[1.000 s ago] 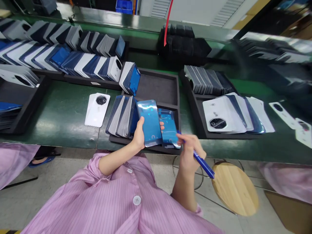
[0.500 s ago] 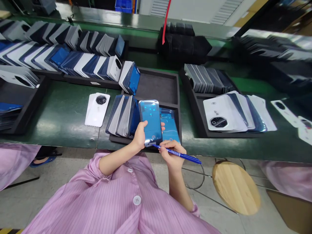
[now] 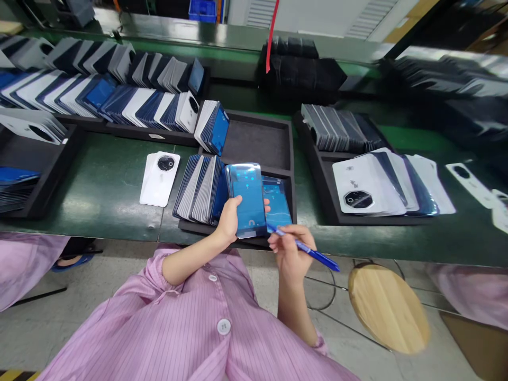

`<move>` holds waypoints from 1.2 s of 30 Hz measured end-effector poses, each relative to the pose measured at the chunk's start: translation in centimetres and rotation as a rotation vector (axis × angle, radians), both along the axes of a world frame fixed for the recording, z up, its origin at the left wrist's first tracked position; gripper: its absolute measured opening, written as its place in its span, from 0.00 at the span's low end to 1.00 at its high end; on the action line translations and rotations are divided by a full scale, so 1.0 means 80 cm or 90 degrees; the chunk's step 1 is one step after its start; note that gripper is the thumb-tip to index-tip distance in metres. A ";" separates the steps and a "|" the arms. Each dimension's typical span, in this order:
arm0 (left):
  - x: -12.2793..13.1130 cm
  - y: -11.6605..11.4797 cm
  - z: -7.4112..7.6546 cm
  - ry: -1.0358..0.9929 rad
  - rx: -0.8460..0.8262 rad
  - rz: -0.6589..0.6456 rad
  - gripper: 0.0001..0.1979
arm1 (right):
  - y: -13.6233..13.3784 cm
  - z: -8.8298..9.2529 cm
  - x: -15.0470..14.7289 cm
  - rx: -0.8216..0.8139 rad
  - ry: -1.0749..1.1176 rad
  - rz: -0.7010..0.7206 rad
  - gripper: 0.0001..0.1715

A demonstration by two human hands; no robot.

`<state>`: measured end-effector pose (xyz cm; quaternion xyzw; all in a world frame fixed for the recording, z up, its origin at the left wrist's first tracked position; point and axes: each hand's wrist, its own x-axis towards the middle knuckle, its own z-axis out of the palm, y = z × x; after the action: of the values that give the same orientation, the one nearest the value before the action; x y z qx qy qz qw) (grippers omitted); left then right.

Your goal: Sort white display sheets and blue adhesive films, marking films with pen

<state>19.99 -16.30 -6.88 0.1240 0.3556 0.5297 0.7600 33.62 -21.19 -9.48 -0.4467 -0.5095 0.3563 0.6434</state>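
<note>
Wrapped round a phone back cover (image 3: 249, 198), my left hand (image 3: 229, 219) has its thumb on the near-left edge and fingertips showing at the right edge. The cover's blue-filmed side faces up. My right hand (image 3: 292, 246) grips a blue pen (image 3: 317, 255), whose tip points left, just off the cover's lower right corner. Beneath lies a black tray (image 3: 289, 159). Left of the held cover, a row of covers (image 3: 198, 190) leans in that tray, and another blue-filmed cover (image 3: 277, 198) lies flat to the right, partly hidden.
White back covers (image 3: 159, 180) lie on the green table (image 3: 107, 169) at left. More trays hold leaning covers (image 3: 146, 106) behind. At right, a tray (image 3: 345, 218) carries fanned covers (image 3: 369, 182). A round wooden stool (image 3: 389, 309) stands below; people in pink sleeves (image 3: 29, 264) sit either side.
My right hand has moved right with the pen, drawing its tip away from the cover's lower edge. The left hand keeps its hold on the cover, which has turned slightly.
</note>
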 end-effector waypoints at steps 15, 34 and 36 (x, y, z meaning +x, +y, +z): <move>0.004 0.000 -0.003 0.045 0.012 0.100 0.24 | 0.033 0.008 0.049 -0.064 -0.157 -0.219 0.18; -0.002 0.002 0.014 -0.080 -0.079 -0.050 0.37 | -0.008 -0.006 -0.010 0.025 -0.068 0.066 0.10; -0.002 0.003 0.014 -0.080 -0.079 -0.056 0.38 | -0.007 -0.005 -0.010 0.025 -0.075 0.065 0.10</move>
<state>19.81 -16.08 -5.75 0.0586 0.3335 0.4796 0.8095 32.80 -21.73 -9.90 -0.4277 -0.5757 0.3512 0.6019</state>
